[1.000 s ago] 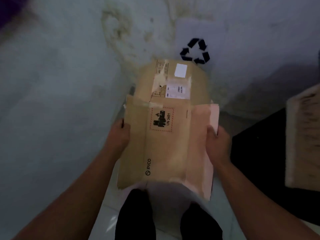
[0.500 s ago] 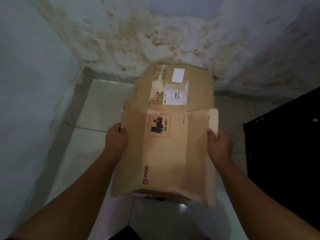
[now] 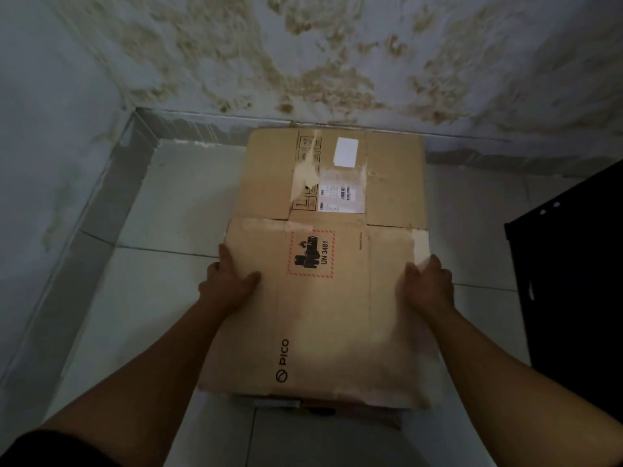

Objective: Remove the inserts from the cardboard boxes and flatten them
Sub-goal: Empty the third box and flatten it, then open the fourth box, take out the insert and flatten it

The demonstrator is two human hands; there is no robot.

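At frame centre a flattened cardboard box [image 3: 323,305] lies on the floor [image 3: 161,298], left hand [image 3: 229,281] and right hand [image 3: 428,288] gripping its side edges; flattening looks done, only stacking left.

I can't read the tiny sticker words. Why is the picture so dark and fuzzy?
Head view: the room is dim, so the flattened brown cardboard box looks grainy; a pale bright patch washes out its near right part, beside the right hand; the white barcode label is too small and soft to read; the black cabinet shows little detail.
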